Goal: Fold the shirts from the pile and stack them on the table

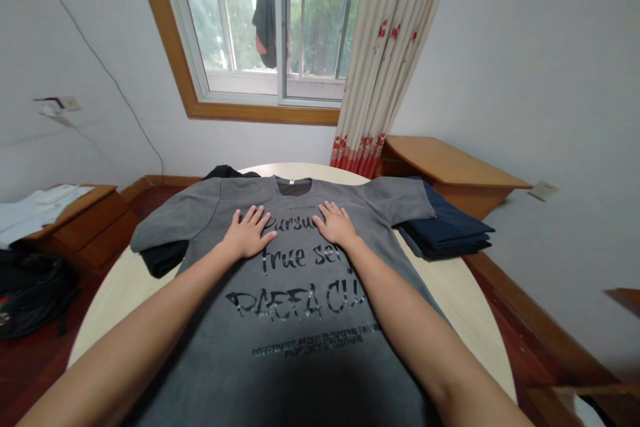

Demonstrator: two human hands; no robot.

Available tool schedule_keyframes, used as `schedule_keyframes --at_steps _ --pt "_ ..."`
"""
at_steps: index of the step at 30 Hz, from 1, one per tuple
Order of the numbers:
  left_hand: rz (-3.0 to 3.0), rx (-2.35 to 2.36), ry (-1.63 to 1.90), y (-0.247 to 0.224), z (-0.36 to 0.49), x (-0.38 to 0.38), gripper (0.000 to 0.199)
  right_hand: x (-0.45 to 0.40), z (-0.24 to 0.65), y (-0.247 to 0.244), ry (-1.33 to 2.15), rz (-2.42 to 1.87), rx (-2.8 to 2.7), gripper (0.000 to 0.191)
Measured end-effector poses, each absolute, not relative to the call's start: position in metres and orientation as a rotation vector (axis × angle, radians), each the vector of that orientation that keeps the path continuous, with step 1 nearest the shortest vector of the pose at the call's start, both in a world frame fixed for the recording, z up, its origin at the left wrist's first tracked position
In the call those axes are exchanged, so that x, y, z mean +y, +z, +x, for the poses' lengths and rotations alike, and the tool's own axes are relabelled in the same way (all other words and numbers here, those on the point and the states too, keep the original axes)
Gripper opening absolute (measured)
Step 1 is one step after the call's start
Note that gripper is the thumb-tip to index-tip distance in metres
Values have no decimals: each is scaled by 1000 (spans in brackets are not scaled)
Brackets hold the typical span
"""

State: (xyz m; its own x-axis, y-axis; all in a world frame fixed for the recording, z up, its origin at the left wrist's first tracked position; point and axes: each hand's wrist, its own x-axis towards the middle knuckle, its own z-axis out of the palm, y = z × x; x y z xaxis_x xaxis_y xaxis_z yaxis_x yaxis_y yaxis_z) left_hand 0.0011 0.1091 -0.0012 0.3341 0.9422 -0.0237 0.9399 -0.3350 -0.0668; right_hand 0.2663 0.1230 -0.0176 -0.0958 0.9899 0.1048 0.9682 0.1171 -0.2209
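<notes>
A grey T-shirt with dark lettering lies spread face up over a round pale table, its collar at the far side. My left hand rests flat on the chest, fingers spread, at the left end of the top line of print. On the right end of that line lies my right hand, also flat with its fingers apart. Neither hand grips the cloth. Both sleeves stretch outward, the right one reaching over part of a folded dark blue stack.
Black cloth shows under the left sleeve. A wooden desk stands at the back right, beside a curtain and window. At left are a wooden cabinet with papers and a black bag.
</notes>
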Motion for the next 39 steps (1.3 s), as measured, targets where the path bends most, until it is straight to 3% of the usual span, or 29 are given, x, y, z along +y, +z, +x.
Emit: schedule_keyframes --at_steps 14,26,31,39 --pt "-2374 -1899 145 0 -8 219 77 122 267 -11 185 -1928 -2168 64" --pt "-2443 -1877 -27 -10 -26 239 83 122 269 -13 206 -1945 -2165 65" --pt "-2455 -1858 -36 -13 -31 241 82 131 300 -15 205 -2183 -1965 73" --pt "-2404 -1740 -7 6 -8 218 71 139 324 -21 139 -2305 -1844 74"
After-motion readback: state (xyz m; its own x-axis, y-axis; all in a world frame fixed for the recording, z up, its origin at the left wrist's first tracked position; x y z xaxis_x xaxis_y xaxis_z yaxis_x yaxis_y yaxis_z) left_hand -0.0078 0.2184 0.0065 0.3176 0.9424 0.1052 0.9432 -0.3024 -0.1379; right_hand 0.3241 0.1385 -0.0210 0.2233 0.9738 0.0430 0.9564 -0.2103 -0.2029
